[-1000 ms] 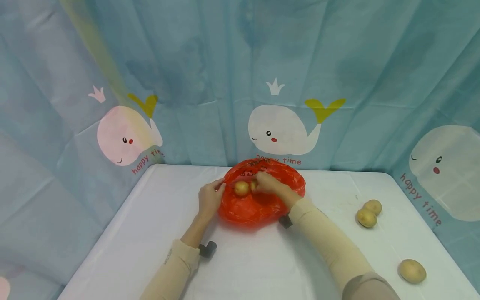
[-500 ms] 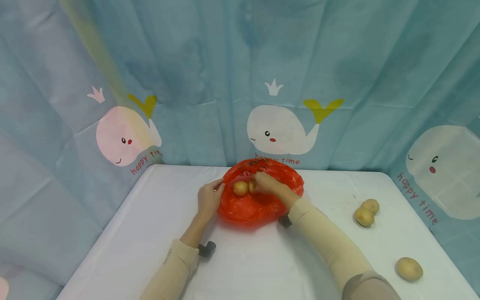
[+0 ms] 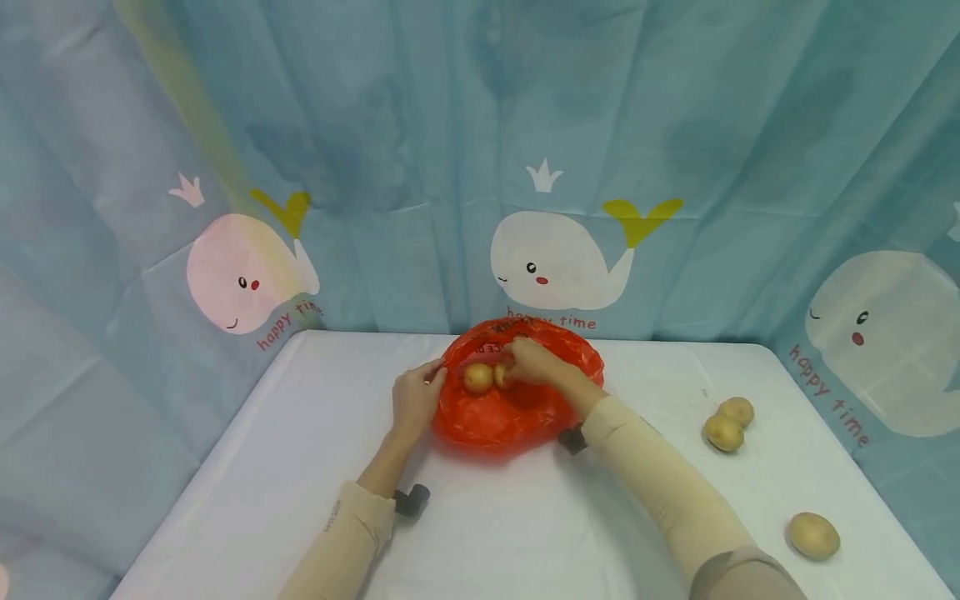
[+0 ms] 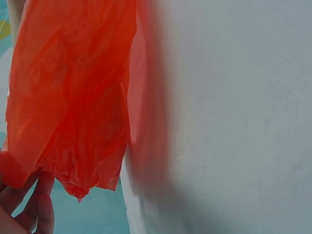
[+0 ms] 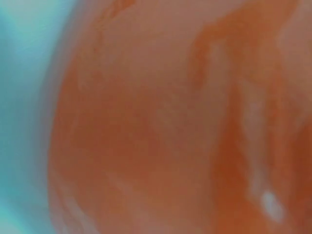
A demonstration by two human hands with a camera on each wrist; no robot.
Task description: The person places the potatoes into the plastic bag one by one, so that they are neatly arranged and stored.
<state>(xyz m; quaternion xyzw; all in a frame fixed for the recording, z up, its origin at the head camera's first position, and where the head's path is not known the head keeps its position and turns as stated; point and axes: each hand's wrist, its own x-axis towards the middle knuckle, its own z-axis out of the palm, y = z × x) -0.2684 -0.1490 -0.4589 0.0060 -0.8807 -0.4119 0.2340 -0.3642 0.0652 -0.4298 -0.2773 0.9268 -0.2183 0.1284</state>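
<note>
A red plastic bag (image 3: 487,421) stands with its mouth spread toward me at the back of the white table. My left hand (image 3: 415,402) pinches its left rim between thumb and fingers; in the left wrist view those fingers (image 4: 45,207) hold the edge of the thin red bag (image 4: 73,97). Reaching into the mouth from the right, my right hand (image 3: 532,364) holds a potato (image 3: 500,374), partly covered by the fingers. Beside it in the bag shows another potato (image 3: 478,378). Only blurred red plastic (image 5: 136,131) fills most of the right wrist view.
On the right side of the table (image 3: 517,533) two potatoes touch each other, the nearer potato (image 3: 724,433) in front of the farther potato (image 3: 737,411). A single potato (image 3: 813,536) lies closer to me. A whale-print curtain (image 3: 420,167) hangs behind the table.
The whole head view has slid slightly left. Both hands keep nearly the same place at the bag, with the right hand still on its potato inside.
</note>
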